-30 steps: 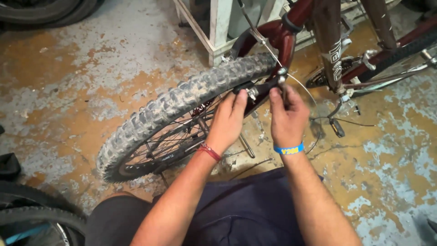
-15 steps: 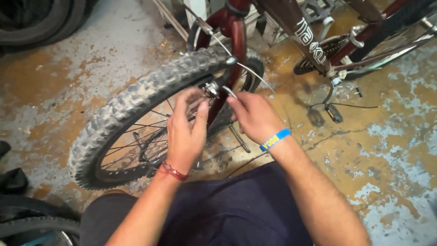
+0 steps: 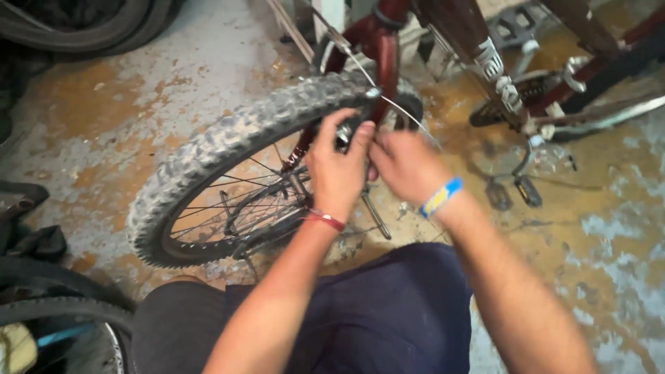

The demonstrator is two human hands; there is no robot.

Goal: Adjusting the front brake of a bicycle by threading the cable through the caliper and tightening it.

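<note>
Knobby black bicycle tyre [image 3: 228, 142] remained mounted in the dark red fork [image 3: 385, 59] while my left hand [image 3: 337, 170] pinched a small brake fitting [image 3: 344, 133] at the rim and my blurred right hand [image 3: 404, 166], grip unclear, worked beside the thin steel cable [image 3: 405, 114], the adjustment seemingly unfinished.

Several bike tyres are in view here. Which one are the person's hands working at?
The knobby tyre on the dark red bike, mid-frame: both hands meet beside it. The tyres at top left and bottom left lie untouched at the edges.
</note>
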